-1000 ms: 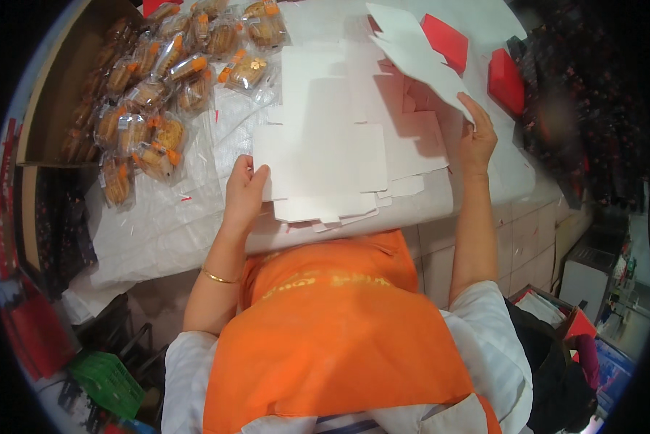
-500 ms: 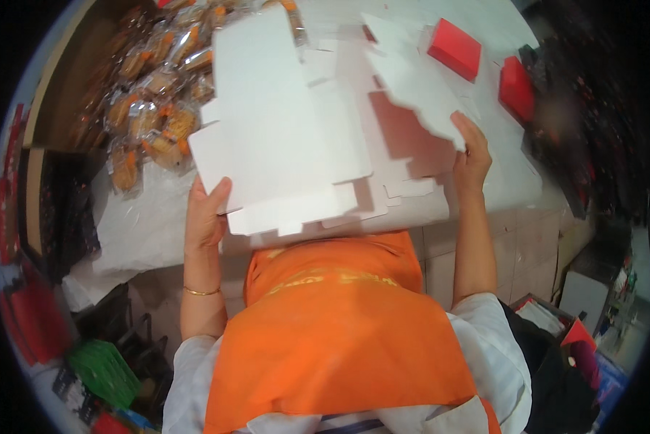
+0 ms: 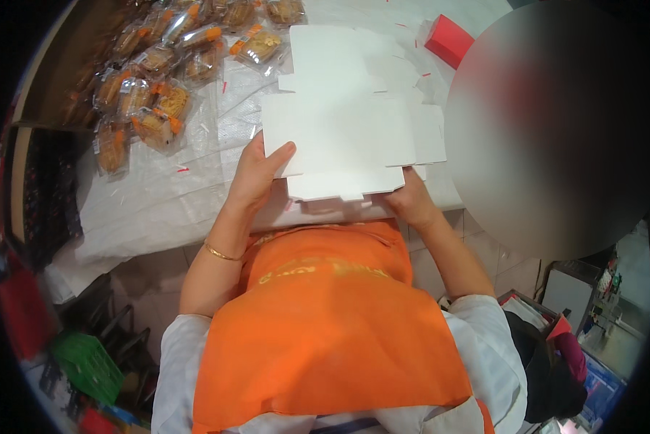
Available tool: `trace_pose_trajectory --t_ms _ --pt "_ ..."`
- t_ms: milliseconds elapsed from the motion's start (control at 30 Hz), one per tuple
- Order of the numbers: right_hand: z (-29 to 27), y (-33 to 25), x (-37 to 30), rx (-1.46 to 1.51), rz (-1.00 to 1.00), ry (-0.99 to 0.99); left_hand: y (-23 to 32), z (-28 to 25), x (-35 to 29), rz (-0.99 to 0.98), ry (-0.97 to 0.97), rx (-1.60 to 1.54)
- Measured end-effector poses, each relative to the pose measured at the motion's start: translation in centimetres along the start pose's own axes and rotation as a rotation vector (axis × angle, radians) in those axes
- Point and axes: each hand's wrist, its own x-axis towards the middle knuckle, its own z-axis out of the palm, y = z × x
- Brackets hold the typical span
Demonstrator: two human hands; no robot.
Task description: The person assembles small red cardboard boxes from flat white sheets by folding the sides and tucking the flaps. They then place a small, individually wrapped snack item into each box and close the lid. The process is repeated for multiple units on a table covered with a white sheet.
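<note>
Flat white cardboard box blanks (image 3: pixel 346 137) with cut flaps lie one over another in front of me, at the table's near edge. My left hand (image 3: pixel 256 170) grips their left edge, thumb on top and fingers underneath. At the lower right corner my right hand (image 3: pixel 414 199) holds the blanks from below. Most of its fingers are hidden under the cardboard. Edges of lower sheets show at the right side, so more than one blank is there, but I cannot tell how many.
Several clear-wrapped pastries (image 3: pixel 155 119) with orange labels lie at the far left. A red box (image 3: pixel 448 42) stands at the far right, beside a large blurred patch hiding that side. White sheeting (image 3: pixel 187 199) covers the table. A green basket (image 3: pixel 86 365) is low at left.
The right hand has come inward and down to the blanks' lower right corner. The spread blanks now overlap closely. My left hand has shifted right and slightly up.
</note>
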Motion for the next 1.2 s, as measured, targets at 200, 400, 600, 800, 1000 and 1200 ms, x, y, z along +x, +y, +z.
trace_pose_trajectory --t_ms 200,400,600,800,1000,1200 --pt "-0.2 -0.5 -2.5 -0.237 -0.057 -0.025 -1.9 -1.2 1.2 -0.090 0.007 0.243" --pt "-0.2 -0.9 -1.1 -0.186 0.077 -0.104 -1.0 -1.2 2.8 0.061 0.115 0.669" --pt "-3.5 -1.5 -2.8 -0.039 0.395 -0.112 -1.7 -1.0 2.3 -0.018 0.218 0.575" --pt "-2.5 -3.4 3.1 0.061 0.160 -0.097 -0.4 -0.4 1.6 -0.084 0.181 0.489" --pt "-0.6 -2.5 4.1 0.143 0.163 -0.266 0.0 -0.5 1.7 -0.161 0.150 0.471" --pt "0.4 -1.4 4.2 0.250 0.255 -0.274 -1.8 -1.2 1.4 0.128 0.170 0.810"
